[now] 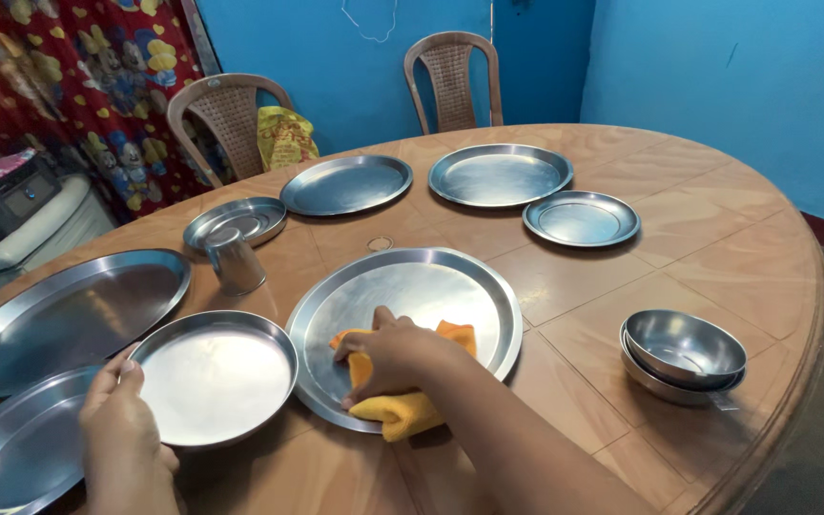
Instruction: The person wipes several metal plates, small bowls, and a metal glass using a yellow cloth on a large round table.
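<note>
Hands [388, 358] over half-hidden orange cloth [402, 405]

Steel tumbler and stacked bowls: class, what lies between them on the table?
In the head view, a large plate lies between tumbler and bowls, with right hand pressing orange cloth on it.

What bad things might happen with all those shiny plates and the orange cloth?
1. The right hand presses the orange cloth on the big plate, which lies near the table edge; a hard push might slide it off.
2. The steel cup stands close by; a shoved plate may tip it.
3. The left hand touches the smaller plate, which overlaps another plate; they may clatter or slip.
</note>
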